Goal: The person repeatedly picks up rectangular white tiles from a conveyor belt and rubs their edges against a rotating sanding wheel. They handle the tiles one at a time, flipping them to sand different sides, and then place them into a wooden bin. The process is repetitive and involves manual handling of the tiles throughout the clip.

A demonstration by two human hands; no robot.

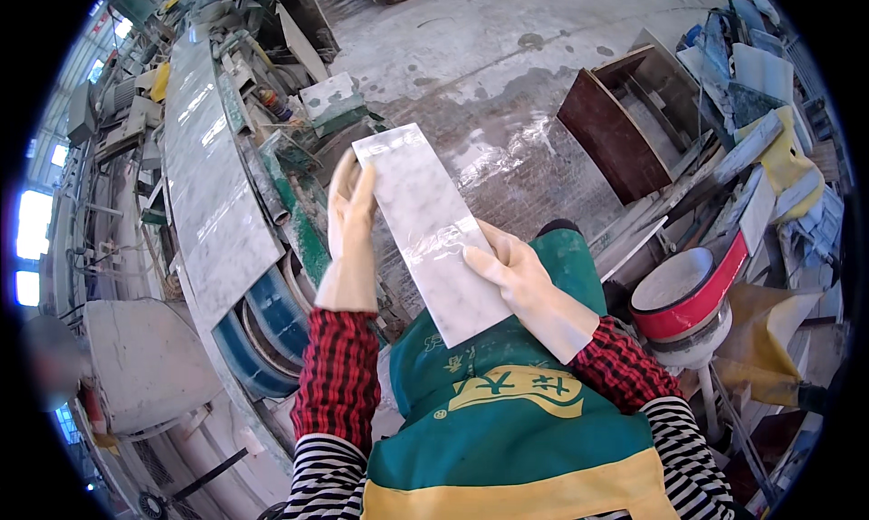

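A long white marble tile (424, 212) with grey veining is held up at a slant in front of my apron, its glossy face toward me. My right hand (525, 280), in a pale glove, grips its lower right edge, thumb on the face and fingers hidden underneath. At the upper left edge my left hand (350, 226), gloved too, steadies the tile with its thumb at the rim and the fingers long beside and behind it. The green and yellow apron (507, 448) lies below the tile.
On the left runs a long machine bed with a shiny marble slab (204, 176) and blue wheels (267, 325). A brown wooden box (620, 126) stands on the floor ahead. To the right are a red-rimmed round basin (674, 294) and heaped stone offcuts (760, 76).
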